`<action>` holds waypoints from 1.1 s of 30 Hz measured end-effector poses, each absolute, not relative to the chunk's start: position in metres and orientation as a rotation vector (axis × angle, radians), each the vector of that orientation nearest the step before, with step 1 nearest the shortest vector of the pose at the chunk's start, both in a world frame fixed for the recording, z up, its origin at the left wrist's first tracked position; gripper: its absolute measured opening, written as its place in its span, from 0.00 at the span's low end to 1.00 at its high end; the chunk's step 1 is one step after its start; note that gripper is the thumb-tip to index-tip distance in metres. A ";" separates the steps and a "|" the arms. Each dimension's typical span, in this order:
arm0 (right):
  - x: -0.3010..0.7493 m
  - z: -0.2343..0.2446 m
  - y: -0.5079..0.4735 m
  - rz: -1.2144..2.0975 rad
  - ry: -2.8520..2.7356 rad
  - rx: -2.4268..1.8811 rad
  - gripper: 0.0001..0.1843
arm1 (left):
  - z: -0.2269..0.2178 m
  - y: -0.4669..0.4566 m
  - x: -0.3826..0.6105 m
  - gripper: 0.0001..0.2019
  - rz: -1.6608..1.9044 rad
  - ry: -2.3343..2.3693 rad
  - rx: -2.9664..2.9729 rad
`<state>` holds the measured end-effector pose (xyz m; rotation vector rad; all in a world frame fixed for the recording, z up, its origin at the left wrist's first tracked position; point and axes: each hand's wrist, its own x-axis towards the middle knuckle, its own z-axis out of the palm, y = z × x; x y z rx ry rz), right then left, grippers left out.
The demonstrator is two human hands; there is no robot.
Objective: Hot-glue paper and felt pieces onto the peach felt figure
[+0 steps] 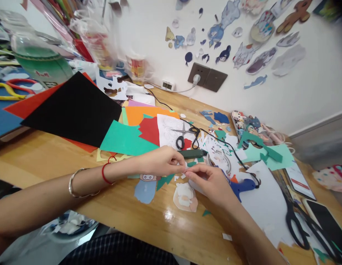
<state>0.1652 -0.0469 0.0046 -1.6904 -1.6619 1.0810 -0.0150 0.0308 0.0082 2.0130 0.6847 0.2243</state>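
My left hand [166,161] and my right hand [212,182] meet fingertip to fingertip above the wooden table, both closed in a pinch. What they hold between them is too small and too covered to name. Below my left hand lies a blue paper figure cutout [145,189], its top partly hidden by the hand. A pale round paper cutout [185,197] lies just under the meeting fingers, with small white and green scraps around it. Behind the hands are a dark green pen-shaped tool [191,154] and small black-handled scissors [182,138] on a drawn sheet.
Black paper [74,110], green paper [126,138] and red paper [150,130] spread at left. Large scissors [292,211], a white sheet [259,202] and a phone [325,221] lie at right. A black cable [223,141] crosses the scraps. A bin [71,224] stands below the table edge.
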 end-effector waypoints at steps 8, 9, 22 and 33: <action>0.169 0.005 -0.042 1.212 -1.525 -1.674 0.13 | 0.009 0.027 -0.021 0.12 0.345 0.764 2.016; 0.169 0.005 -0.042 1.222 -1.511 -1.674 0.13 | 0.010 0.026 -0.021 0.11 0.377 0.768 2.029; 0.163 0.002 -0.044 1.173 -1.560 -1.679 0.09 | 0.003 0.020 -0.016 0.08 0.350 0.787 2.021; 0.174 0.012 -0.065 0.799 -2.415 -1.620 0.24 | 0.010 0.026 -0.024 0.08 0.051 0.857 2.008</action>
